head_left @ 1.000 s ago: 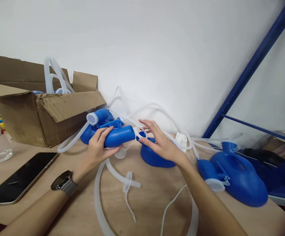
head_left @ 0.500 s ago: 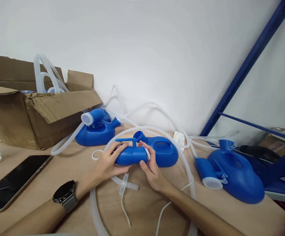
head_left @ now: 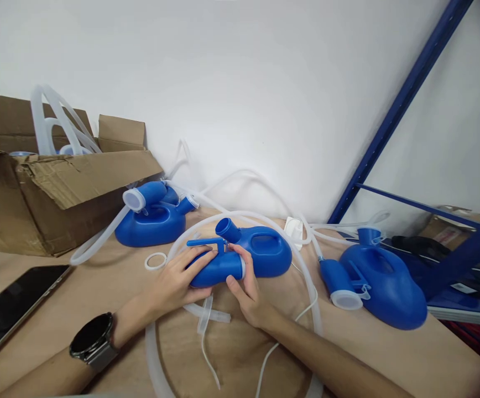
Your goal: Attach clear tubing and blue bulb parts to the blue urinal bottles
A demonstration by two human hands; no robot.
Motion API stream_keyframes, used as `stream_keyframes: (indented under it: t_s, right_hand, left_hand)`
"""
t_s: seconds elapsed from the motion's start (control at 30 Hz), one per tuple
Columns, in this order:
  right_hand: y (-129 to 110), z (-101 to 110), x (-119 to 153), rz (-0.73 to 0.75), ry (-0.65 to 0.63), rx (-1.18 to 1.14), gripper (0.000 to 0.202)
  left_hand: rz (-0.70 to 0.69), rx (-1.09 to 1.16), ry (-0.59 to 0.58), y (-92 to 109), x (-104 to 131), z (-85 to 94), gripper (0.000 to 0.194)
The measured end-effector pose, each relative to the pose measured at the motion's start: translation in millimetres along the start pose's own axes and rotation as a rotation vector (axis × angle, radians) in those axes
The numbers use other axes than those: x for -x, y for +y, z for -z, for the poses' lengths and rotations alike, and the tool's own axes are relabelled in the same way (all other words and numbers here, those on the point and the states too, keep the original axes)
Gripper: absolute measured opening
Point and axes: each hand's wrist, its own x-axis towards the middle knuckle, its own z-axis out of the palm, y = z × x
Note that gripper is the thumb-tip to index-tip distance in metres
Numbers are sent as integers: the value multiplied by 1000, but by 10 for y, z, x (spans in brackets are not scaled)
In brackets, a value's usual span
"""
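Near the middle of the view, a blue tube-shaped piece (head_left: 220, 270) with a flat blue handle lies sideways between both hands. My left hand (head_left: 177, 279) is wrapped round its left part. With fingers and thumb, my right hand (head_left: 248, 293) grips its right end, where a white rim shows. Just behind stands a blue bottle (head_left: 271, 251) with an open neck. A clear hose (head_left: 219, 316) with a clear strap lies below the hands, and a white ring (head_left: 156, 261) rests to the left.
An open cardboard box (head_left: 69, 188) with clear hoses stands at the left, beside a dark phone (head_left: 11, 307). More blue bottles (head_left: 152, 225) sit near the box, and another (head_left: 389, 287) lies at the right. A blue metal frame (head_left: 397, 116) rises at the right.
The view has shifted, so the scene sits slightly further left. The blue piece stays in both hands and has tilted a little, with its handle showing at a different angle.
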Motion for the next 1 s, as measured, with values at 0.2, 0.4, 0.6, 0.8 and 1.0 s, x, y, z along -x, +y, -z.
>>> stream_keyframes:
  t_s: [0.2, 0.4, 0.6, 0.8, 1.0]
  right_hand:
    - [-14, 5, 34, 76, 14, 6, 50]
    - [-72, -8, 7, 3, 79, -57, 49]
    - [-8, -56, 10, 19, 176, -28, 41]
    - [-43, -41, 5, -58, 124, -56, 39]
    - [-79, -56, -32, -160, 112, -183, 42]
  left_hand:
    - [-12, -17, 31, 28, 8, -5, 75]
    - [43, 33, 52, 46, -28, -13, 75]
    - [69, 37, 52, 31, -17, -37, 72]
    - [65, 63, 43, 37, 9, -64, 75]
    - [71, 58, 65, 77, -4, -67, 75]
